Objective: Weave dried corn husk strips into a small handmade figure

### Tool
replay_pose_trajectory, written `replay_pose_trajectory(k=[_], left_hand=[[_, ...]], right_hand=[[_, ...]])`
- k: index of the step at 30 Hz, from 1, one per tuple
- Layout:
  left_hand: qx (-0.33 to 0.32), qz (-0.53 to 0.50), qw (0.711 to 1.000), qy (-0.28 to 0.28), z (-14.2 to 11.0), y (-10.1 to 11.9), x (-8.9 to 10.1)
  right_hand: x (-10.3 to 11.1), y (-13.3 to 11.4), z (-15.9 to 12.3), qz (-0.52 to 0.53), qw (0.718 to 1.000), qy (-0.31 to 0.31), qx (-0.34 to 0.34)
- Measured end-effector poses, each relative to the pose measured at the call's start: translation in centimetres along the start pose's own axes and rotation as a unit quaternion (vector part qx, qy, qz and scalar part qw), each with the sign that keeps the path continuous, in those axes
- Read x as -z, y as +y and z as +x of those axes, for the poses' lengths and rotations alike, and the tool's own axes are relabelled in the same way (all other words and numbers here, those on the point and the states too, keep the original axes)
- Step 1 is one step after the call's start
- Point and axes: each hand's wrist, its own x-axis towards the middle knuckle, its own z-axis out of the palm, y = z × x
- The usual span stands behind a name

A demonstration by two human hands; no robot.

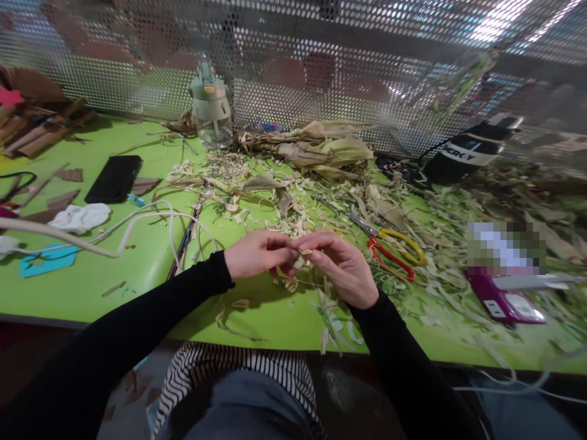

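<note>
My left hand (259, 253) and my right hand (343, 269) meet just above the green table, fingertips nearly touching. Between them is a small pale piece of dried husk (300, 263), pinched from both sides. The fingers partly cover it, so its full shape is hidden. Right below lies a curled husk scrap (291, 284). Shredded husk bits (243, 211) are strewn beyond my hands. To the right of my right hand, scissors (389, 241) with one yellow and one red handle rest among the scraps. A bundle of dry corn husks (316, 150) lies farther back.
A clear bottle with a grey-green lid (211, 110) stands behind. On the left are a black phone (114, 178), white cables (147, 215) and a blue tag (48, 260). A black bottle (472, 150) and a purple device (507, 299) are on the right. Perforated metal (293, 67) borders the back.
</note>
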Motion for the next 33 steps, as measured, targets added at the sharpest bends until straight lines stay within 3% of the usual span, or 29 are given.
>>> replay_pose_trajectory(k=[6,11,19,25,33], left_hand=[[-0.031,-0.040,0.999,0.011,-0.1,-0.5,-0.7],[-0.029,-0.024,0.999,0.023,-0.3,-0.4,-1.1],[-0.077,0.034,0.995,0.058,-0.5,-0.9,-1.8],[-0.123,0.142,0.977,0.100,-0.7,-1.1,-1.7],[-0.088,0.137,0.978,0.126,-0.4,-1.2,-1.3]], right_hand=[[-0.8,0.2,-0.3,0.079,0.991,0.080,-0.067],[-0.7,0.3,-0.5,0.075,0.994,0.076,-0.020],[0.0,-0.6,-0.4,-0.096,0.994,0.004,0.053],[-0.5,-0.8,-0.2,-0.200,0.973,0.024,0.111],[-0.5,-0.8,-0.5,-0.215,0.974,0.040,0.049]])
